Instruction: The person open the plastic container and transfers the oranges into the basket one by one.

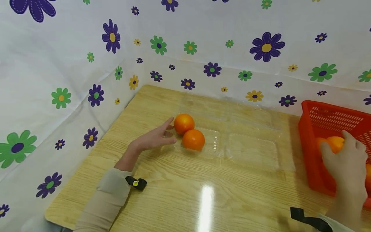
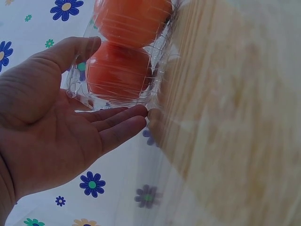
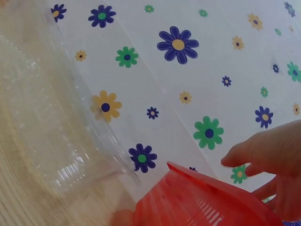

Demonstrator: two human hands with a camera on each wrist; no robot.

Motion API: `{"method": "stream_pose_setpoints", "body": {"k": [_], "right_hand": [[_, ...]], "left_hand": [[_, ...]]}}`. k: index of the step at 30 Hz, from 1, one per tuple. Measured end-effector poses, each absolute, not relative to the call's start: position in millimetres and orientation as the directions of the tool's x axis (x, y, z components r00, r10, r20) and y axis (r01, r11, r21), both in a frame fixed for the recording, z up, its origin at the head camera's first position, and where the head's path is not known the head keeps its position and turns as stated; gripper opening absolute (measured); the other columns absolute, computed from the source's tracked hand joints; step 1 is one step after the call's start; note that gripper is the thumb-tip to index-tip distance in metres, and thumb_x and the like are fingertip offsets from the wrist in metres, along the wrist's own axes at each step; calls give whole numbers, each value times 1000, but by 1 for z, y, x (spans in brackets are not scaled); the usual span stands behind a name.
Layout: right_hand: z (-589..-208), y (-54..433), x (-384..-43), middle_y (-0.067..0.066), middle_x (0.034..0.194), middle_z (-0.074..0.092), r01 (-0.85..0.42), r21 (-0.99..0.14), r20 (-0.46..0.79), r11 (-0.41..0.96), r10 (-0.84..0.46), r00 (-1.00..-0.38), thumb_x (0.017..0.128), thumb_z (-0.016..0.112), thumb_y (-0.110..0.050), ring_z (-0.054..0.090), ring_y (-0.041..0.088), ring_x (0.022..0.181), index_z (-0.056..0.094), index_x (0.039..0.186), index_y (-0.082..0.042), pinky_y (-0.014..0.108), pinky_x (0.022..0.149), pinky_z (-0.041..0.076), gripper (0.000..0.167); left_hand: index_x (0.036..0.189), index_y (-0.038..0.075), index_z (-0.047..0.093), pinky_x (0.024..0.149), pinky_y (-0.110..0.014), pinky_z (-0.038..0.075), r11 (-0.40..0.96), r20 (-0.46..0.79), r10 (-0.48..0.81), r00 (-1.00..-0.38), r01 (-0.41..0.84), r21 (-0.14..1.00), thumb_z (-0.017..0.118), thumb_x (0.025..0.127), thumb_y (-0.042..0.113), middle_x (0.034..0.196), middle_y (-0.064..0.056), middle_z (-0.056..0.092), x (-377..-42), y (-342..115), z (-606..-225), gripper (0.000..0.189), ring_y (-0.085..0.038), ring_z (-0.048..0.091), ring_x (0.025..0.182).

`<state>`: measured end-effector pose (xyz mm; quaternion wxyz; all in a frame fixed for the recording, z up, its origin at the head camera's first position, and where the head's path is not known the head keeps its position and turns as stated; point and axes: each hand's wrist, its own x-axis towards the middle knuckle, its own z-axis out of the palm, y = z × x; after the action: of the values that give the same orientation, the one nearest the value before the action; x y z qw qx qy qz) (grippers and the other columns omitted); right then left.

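Two oranges [image 1: 193,140] sit touching each other in the left end of a clear plastic container [image 1: 215,141]. Beside them is my left hand [image 1: 153,138], its thumb and fingers apart at the container's left end. In the left wrist view, the thumb lies by the clear wall and the fingertips are close to its lower edge. My right hand [image 1: 346,158] is over the red basket [image 1: 308,151], thumb and fingers spread, near an orange [image 1: 335,144] inside. Nothing shows between the right fingers in the right wrist view; the hand hides part of the basket's contents.
A second clear container [image 1: 252,148] lies to the right of the oranges, with raised clear lids [image 1: 252,112] behind. More oranges [image 1: 368,175] are in the basket. A flower-printed cloth [image 1: 220,38] hangs along the back and left of the wooden table [image 1: 162,190].
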<state>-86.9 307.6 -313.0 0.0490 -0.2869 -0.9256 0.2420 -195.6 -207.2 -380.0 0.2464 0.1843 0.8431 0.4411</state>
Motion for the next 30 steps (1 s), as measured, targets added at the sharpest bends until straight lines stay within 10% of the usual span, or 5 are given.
{"method": "stream_pose_setpoints", "body": {"k": [15, 30], "right_hand": [[-315, 279, -104, 32, 159, 5, 183, -529, 146, 829, 301, -942, 102, 45, -27, 3, 53, 144, 8, 159, -4, 76, 107, 15, 71], [-325, 256, -110, 30, 161, -8, 83, -509, 86, 856, 147, -985, 103, 42, -44, -16, 51, 145, 1, 160, -9, 75, 107, -4, 79]], "left_hand": [[161, 18, -4, 106, -52, 43, 531, -234, 529, -816, 103, 841, 62, 99, 29, 160, -18, 26, -198, -208, -380, 91, -37, 41, 138], [161, 19, -4, 109, -51, 39, 544, -240, 525, -817, 104, 833, 62, 98, 30, 160, -17, 25, -195, -207, -381, 92, -36, 40, 139]]}}
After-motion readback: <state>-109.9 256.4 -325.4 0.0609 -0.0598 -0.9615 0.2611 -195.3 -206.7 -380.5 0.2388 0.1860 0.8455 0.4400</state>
